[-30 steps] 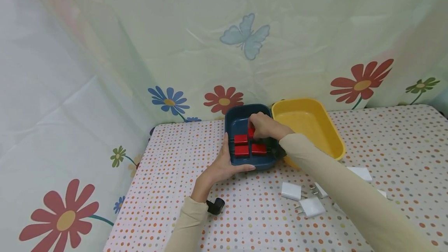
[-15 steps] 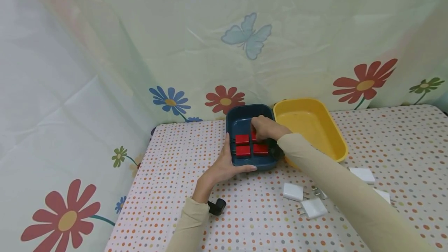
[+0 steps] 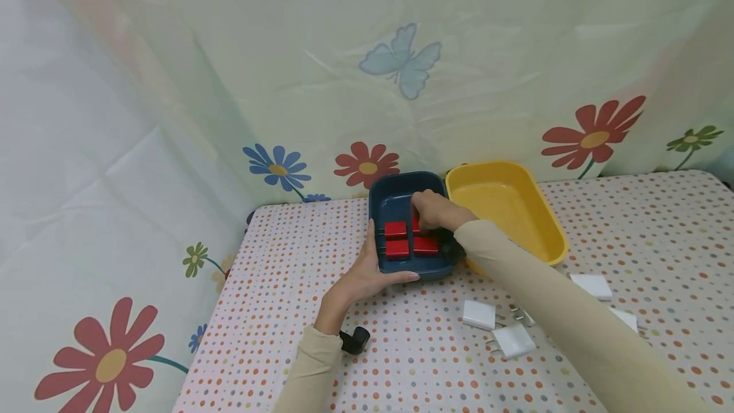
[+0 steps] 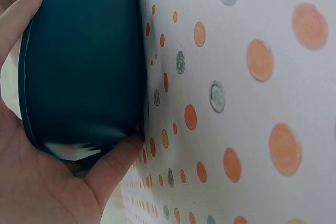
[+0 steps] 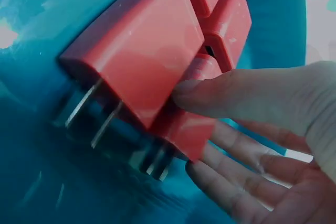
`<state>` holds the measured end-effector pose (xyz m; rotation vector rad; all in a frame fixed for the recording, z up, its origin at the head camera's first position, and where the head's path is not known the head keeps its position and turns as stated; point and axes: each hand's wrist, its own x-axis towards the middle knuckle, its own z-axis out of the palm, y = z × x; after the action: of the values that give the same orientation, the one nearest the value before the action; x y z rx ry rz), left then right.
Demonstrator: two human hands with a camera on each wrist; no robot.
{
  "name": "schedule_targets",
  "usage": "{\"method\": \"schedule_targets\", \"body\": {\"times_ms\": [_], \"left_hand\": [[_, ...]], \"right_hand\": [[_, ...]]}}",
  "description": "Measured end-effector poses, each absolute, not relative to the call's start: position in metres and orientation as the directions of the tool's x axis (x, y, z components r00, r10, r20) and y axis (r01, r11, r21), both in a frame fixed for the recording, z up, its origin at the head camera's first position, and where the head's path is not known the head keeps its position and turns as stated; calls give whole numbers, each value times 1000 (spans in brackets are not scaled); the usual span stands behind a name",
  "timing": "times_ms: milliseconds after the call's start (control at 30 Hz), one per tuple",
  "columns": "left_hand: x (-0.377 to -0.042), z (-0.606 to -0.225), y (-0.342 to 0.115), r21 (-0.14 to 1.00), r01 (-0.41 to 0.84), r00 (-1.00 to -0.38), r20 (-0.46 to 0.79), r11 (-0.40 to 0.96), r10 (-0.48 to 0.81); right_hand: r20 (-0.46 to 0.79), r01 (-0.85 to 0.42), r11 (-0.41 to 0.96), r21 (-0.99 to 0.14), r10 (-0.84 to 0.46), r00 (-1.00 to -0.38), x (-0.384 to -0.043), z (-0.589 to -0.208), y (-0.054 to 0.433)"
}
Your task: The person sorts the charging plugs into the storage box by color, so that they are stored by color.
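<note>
In the head view, my left hand [image 3: 362, 275] lies against the near left corner of a dark blue tray [image 3: 395, 208]. Its fingers run straight along the left wall and its thumb along the front wall. Over the tray, my right hand [image 3: 434, 209] pinches a red charger plug [image 5: 186, 132] between thumb and fingers, low inside the tray. A second red charger plug [image 5: 142, 45] sits right beside it in the right wrist view, metal prongs showing. On the tray's left side, two red charger plugs [image 3: 395, 229] lie with prongs pointing left.
A yellow tray [image 3: 504, 209] stands against the blue tray's right side. Several white charger plugs [image 3: 479, 315] lie on the dotted tablecloth [image 3: 424, 362], some partly hidden by my right sleeve [image 3: 550, 298]. A flowered curtain [image 3: 321, 69] hangs behind the table.
My right hand has lowered the red charger plug it pinches slightly down and right into the tray, just above another red one. The left hand has kept its place.
</note>
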<state>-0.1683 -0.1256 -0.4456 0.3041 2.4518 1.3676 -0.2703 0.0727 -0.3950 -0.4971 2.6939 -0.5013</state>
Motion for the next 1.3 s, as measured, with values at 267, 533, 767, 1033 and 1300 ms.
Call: {"method": "schedule_targets", "body": {"times_ms": [267, 533, 767, 1033, 1300], "left_hand": [[-167, -448, -126, 864, 18, -925, -176, 503, 336], [-167, -451, -128, 869, 40, -926, -153, 492, 345], [-169, -448, -128, 860, 54, -923, -151, 508, 353], [-170, -447, -130, 858, 88, -926, -116, 507, 359], [-167, -446, -127, 852, 80, -926, -129, 518, 356]], "right_hand": [[-140, -381, 824, -419, -473, -870, -248, -373, 80], [48, -489, 735, -470, -532, -845, -194, -348, 95], [148, -555, 704, -442, -553, -820, -143, -336, 116], [91, -557, 706, -438, -581, -809, -108, -359, 137], [-56, -423, 758, -496, -514, -856, -96, -399, 149]]}}
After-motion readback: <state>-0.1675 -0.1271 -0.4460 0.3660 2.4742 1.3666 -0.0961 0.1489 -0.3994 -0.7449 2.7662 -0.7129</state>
